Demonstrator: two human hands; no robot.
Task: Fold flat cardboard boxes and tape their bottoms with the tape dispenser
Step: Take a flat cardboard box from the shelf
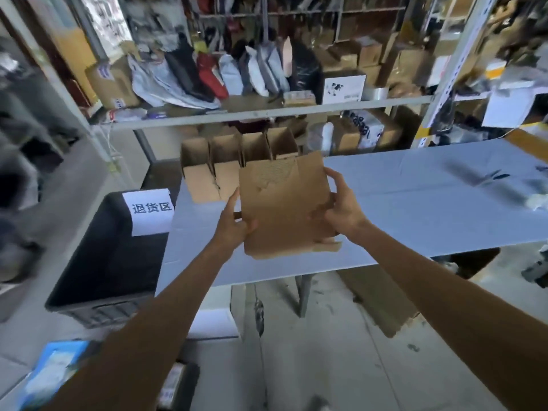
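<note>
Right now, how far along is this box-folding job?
Done: several folded boxes stand open in a row at the far edge of the table; whether their bottoms are taped is hidden. In hand: the left hand and right hand grip one flat box above the table. Left: opening it up and taping its bottom; no tape dispenser is clearly visible.

Cluttered metal shelving point(267, 114), grey table point(415, 203), concrete floor point(326, 351)

I hold a flat brown cardboard box point(284, 209) upright, slightly tilted, my left hand point(234, 223) and right hand point(341, 206) gripping its side edges. Its upper face is torn, with bare corrugation showing. Just behind it, a row of opened brown cardboard boxes point(225, 164) stands with flaps up.
</note>
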